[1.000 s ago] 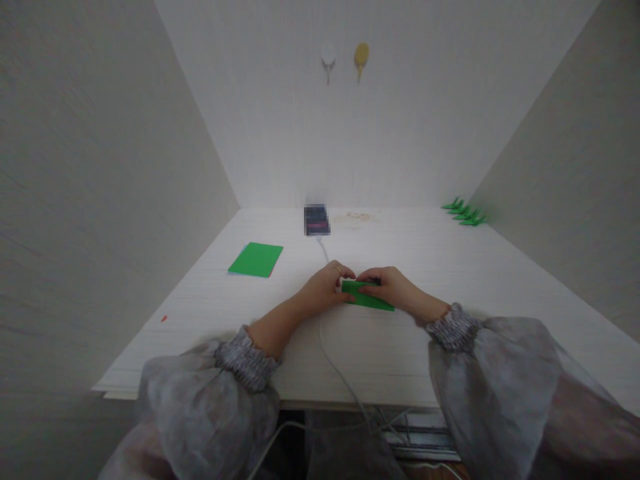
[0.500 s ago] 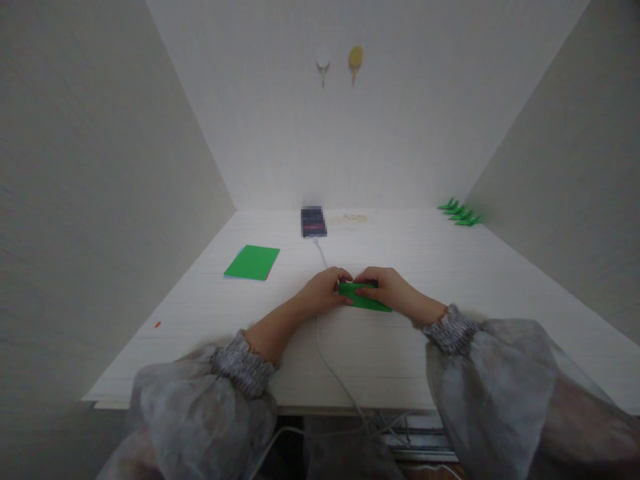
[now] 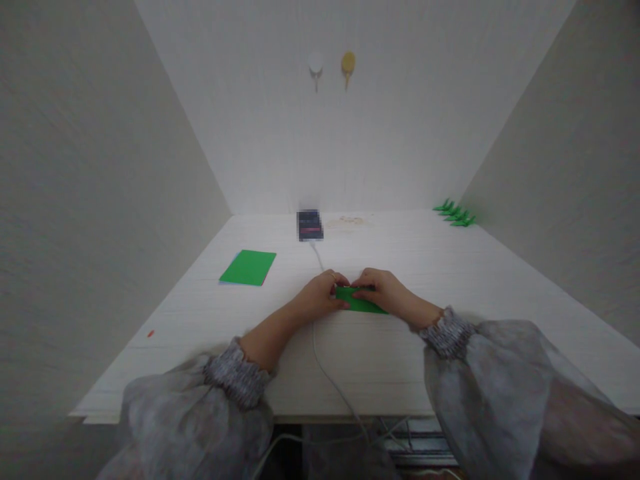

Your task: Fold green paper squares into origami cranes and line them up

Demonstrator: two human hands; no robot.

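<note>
A folded strip of green paper (image 3: 363, 305) is held between both hands over the middle of the white table. My left hand (image 3: 323, 295) pinches its left end, thumb in front and fingers behind. My right hand (image 3: 383, 291) grips the upper edge closer to the middle, its thumb lying across the front face. The fingertips of the two hands almost meet along the top edge. Part of the paper's right side is hidden behind the right hand.
A stack of square paper, green on top (image 3: 249, 268), lies to the left. Several folded green paper pieces (image 3: 455, 213) stand at the back right. A dark phone-like device (image 3: 310, 225) with a white cable (image 3: 330, 373) sits at the back. An orange scrap (image 3: 151, 333) lies near the left edge.
The whole view has shifted slightly. Both hands keep their hold on the green paper, and the right thumb has slid a little along it to the left.
</note>
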